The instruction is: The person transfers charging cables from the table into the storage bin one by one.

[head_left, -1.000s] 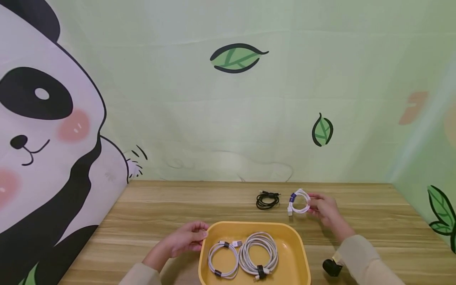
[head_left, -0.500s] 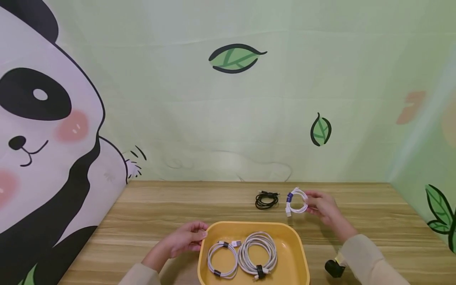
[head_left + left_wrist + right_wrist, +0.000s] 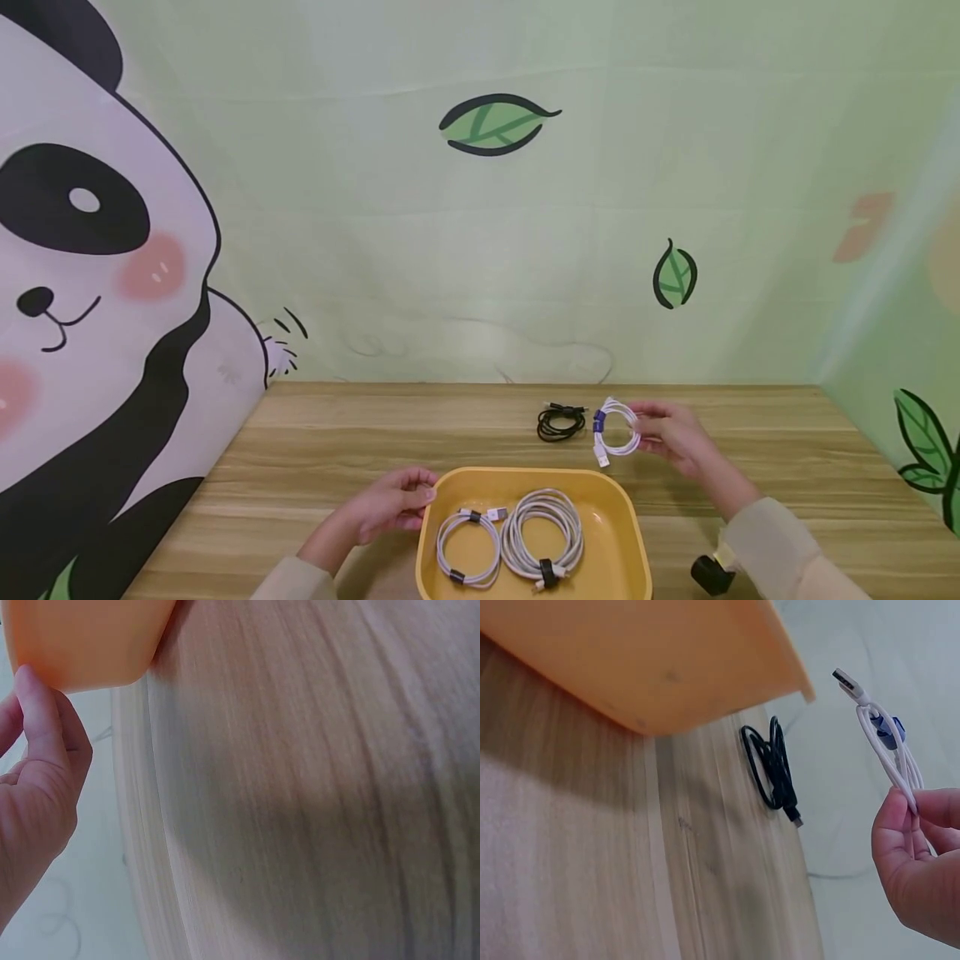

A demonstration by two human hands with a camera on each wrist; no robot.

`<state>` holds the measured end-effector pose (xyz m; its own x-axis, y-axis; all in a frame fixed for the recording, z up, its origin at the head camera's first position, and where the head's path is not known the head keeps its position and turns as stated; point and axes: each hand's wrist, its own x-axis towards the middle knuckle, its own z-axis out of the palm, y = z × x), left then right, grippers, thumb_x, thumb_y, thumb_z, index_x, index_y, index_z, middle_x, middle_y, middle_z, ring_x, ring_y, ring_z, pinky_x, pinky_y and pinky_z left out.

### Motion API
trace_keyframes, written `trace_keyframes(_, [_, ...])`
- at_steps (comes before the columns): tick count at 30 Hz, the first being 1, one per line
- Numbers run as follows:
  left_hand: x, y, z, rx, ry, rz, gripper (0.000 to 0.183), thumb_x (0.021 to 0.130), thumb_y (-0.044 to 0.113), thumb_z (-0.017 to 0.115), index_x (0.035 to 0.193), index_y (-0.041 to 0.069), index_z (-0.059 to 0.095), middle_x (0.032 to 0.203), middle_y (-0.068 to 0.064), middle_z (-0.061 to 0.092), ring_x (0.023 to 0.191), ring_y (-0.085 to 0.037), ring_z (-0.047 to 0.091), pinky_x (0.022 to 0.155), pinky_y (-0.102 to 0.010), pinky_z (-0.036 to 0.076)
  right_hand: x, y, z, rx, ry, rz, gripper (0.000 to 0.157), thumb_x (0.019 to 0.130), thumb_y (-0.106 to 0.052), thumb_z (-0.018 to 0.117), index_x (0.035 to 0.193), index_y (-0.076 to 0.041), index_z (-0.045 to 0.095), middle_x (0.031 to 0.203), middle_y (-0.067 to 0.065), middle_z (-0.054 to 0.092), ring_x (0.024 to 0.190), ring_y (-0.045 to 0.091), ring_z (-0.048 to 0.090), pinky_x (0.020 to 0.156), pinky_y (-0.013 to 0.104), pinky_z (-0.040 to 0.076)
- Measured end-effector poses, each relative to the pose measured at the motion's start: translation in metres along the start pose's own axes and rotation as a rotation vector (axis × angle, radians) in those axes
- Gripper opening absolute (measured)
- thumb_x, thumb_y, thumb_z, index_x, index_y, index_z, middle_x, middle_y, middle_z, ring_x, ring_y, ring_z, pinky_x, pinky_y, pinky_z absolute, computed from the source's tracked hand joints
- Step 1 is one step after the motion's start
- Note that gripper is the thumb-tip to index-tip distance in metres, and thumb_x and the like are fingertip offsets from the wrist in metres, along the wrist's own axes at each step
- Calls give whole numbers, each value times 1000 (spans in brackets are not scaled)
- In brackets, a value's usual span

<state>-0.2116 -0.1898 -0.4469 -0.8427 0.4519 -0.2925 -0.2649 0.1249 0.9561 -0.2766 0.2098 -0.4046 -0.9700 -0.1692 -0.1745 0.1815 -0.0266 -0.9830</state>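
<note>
My right hand (image 3: 675, 437) pinches a coiled white USB cable (image 3: 618, 452) by the side of its loop, thumb against fingers. A blue tie (image 3: 889, 731) binds the coil, and its USB plug (image 3: 847, 681) sticks out past the loop. In the head view it hangs just beyond the back right corner of a yellow tray (image 3: 525, 472). My left hand (image 3: 393, 504) holds the tray's left rim near the back corner, thumb on the edge. Inside the tray lie a thin white coiled cable (image 3: 442, 548) and a thicker pale coiled cable (image 3: 573, 537), both with black ties.
A black coiled cable (image 3: 555, 435) lies on the wooden table (image 3: 360, 425) behind the tray, left of the held cable. A small black object (image 3: 711, 575) shows by the right sleeve. A cloth backdrop (image 3: 375, 250) with a panda print rises at the table's back edge.
My right hand has moved a little left with the white USB cable, bringing it closer to the black cable and the tray. The left hand and the tray have stayed in place.
</note>
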Motion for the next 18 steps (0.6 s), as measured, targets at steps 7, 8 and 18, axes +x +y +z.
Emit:
trace_keyframes(7, [0, 0, 0, 4, -2, 3, 32, 88, 16, 52, 111, -4, 42, 80, -1, 50, 69, -9, 49, 57, -17, 46, -7, -4, 5, -15, -36, 2, 21, 80, 3, 54, 100, -4, 56, 78, -2, 57, 66, 10, 57, 64, 22, 51])
trace_keyframes(8, [0, 0, 0, 5, -3, 4, 32, 88, 16, 52, 111, -4, 42, 80, -1, 50, 69, -9, 49, 57, -17, 46, -8, -5, 5, -21, -50, -4, 21, 81, 3, 53, 100, -3, 56, 77, -2, 57, 66, 10, 57, 64, 22, 51])
trace_keyframes(18, [0, 0, 1, 6, -2, 6, 33, 88, 16, 52, 112, -5, 42, 80, -1, 50, 69, -8, 49, 57, -17, 46, -17, -7, 9, -40, -108, -33, 25, 80, 5, 52, 105, 3, 54, 75, -2, 58, 66, 10, 58, 63, 23, 52])
